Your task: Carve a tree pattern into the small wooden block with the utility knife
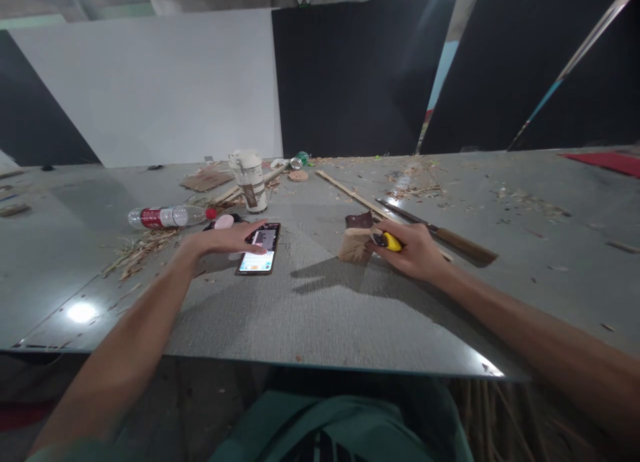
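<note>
Shavings and split bamboo slivers (137, 249) litter the far left of the grey table (310, 315), and just beyond them a clear plastic bottle with a red label (170, 216) lies on its side, out of the way of both arms. Next comes the left hand (225, 241), palm down with its fingers stretched forward and loosely together, the fingertips resting on the lit screen of a smartphone (260, 249) that lies flat and face up, apparently so it can be worked with one hand. A small pink-and-black object sits touching the hand's far side, too hidden to name. Behind the phone stands a lidded paper cup (249, 180), upright, with a green can (300, 159) tipped over farther back. To the right, the right hand (415, 252) curls its fingers around a yellow-handled tool (391, 241), gripping it against a tan wooden block (356, 243) that rests on the table; whether the tool's tip touches the wood cannot be told. A long knife with a wooden handle (440, 234) lies just behind that hand, beside a thin bamboo strip (350, 192), both close enough to crowd any backward reach.
</note>
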`<state>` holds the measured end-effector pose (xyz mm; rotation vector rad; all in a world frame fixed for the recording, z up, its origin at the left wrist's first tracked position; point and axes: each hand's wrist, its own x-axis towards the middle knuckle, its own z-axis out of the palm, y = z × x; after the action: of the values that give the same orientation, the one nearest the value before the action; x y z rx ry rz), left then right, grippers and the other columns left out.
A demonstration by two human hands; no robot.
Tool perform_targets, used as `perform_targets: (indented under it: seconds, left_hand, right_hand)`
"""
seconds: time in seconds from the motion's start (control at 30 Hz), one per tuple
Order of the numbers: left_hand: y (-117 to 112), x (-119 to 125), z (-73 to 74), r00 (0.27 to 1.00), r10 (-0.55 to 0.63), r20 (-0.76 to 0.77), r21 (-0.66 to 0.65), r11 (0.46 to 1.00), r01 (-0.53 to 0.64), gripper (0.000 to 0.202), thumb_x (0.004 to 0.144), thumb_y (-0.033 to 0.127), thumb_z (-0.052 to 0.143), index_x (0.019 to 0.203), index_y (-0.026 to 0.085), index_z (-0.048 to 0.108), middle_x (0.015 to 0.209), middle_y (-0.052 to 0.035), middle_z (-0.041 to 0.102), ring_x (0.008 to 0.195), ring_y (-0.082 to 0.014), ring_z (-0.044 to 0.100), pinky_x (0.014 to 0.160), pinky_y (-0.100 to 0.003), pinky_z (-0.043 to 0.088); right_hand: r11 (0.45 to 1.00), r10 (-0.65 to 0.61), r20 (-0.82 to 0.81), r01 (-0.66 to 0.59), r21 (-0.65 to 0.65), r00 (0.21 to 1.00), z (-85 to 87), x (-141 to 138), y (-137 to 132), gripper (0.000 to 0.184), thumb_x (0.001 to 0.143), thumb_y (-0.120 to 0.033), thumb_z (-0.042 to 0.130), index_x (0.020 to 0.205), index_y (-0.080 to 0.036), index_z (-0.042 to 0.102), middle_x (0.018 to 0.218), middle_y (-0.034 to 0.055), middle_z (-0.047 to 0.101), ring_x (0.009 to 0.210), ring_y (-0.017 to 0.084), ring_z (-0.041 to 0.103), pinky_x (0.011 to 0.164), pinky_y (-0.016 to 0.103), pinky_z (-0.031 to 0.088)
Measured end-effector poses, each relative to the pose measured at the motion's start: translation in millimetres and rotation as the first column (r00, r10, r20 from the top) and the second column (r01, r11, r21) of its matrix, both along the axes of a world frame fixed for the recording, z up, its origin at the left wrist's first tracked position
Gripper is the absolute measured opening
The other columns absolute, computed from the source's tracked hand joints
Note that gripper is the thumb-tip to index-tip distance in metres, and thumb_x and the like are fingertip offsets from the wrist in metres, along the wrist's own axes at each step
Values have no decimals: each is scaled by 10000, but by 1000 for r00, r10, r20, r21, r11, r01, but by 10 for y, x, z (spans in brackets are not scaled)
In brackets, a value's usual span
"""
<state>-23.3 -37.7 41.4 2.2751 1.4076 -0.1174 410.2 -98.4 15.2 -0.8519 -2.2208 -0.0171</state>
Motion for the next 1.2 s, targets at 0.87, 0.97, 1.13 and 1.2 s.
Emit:
perform_targets:
  seconds: [0.87, 0.97, 1.13, 1.2]
  left_hand:
    - [-105, 206, -39, 990, 80, -117, 114, 991, -66, 1163, 856, 733, 613, 1698, 110, 108, 1482, -259, 533, 1349, -458, 506, 1108, -533, 408]
    - [-154, 254, -37, 986, 86, -145, 127, 990, -68, 1233, 792, 681, 707, 1700, 147, 67, 1385, -226, 539, 1257, -442, 533, 1049, -542, 447]
    - [-145, 144, -119, 988, 102, -119, 77, 993, -94, 1250, 780, 742, 708, 1705, 255, 21, 1289, -171, 525, 1220, -426, 530, 1010, -536, 480]
    - [-139, 94, -157, 991, 104, -81, 81, 992, -98, 1187, 821, 758, 658, 1702, 309, 3, 1296, -153, 521, 1239, -427, 525, 1037, -557, 464]
  right_hand:
    - [994, -65, -65, 58, -95, 996, -69, 133, 77, 57, 951, -288, 686, 993, -262, 656, 734, -48, 659, 553, 111, 566, 534, 256, 431]
    - [989, -76, -58, 68, -134, 995, -69, 162, 85, 59, 945, -280, 696, 985, -271, 654, 715, -58, 655, 536, 108, 561, 512, 254, 423]
    - [992, -30, -17, 28, -123, 999, -38, 220, 94, 132, 921, -246, 694, 1039, -258, 636, 768, -40, 704, 568, 123, 619, 540, 260, 471]
    - [991, -13, -14, 11, -132, 1000, -1, 211, 91, 135, 911, -223, 678, 1035, -253, 631, 793, -29, 724, 599, 134, 653, 560, 263, 495]
